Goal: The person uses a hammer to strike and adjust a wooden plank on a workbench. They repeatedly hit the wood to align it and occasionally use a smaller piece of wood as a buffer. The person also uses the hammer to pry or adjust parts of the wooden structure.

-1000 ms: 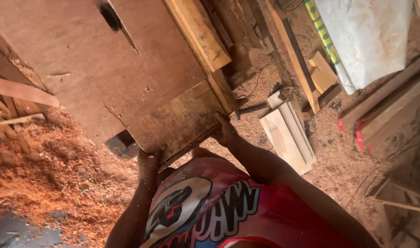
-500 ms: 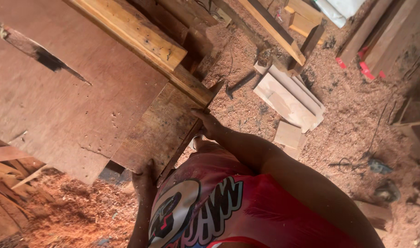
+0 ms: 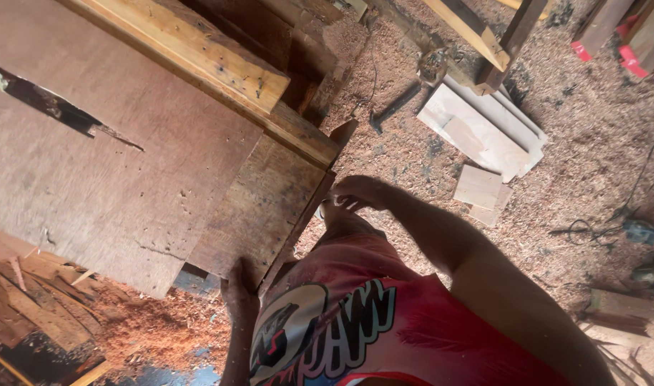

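Both hands were on the worn wooden board [image 3: 259, 207], which lay at the near end of the surface [image 3: 112, 179], beside the big plywood sheet with its long dark slot [image 3: 44, 104]. The left hand [image 3: 239, 293] was clamped round the board's near corner, fingers curled up onto the face, just above a heap of reddish sawdust [image 3: 137, 325]. The right hand [image 3: 359, 193] sat at the board's far edge, fingers bent and half closed against the rim; whether it truly gripped the edge or just pressed on it, I couldn't tell.

A thick pale timber beam [image 3: 191, 50] ran along the surface just beyond the board, ending right above it. The person's red printed shirt [image 3: 384, 322] filled the bottom of the view.

Out on the sawdust-covered floor [image 3: 577, 164], a stack of pale flat boards [image 3: 484, 132] lay well apart from the hands, with a small square offcut [image 3: 477, 187] near it and a hammer [image 3: 395, 107] just beside the stack. Scrap strips of wood [image 3: 26, 300] were piled at the lower left.
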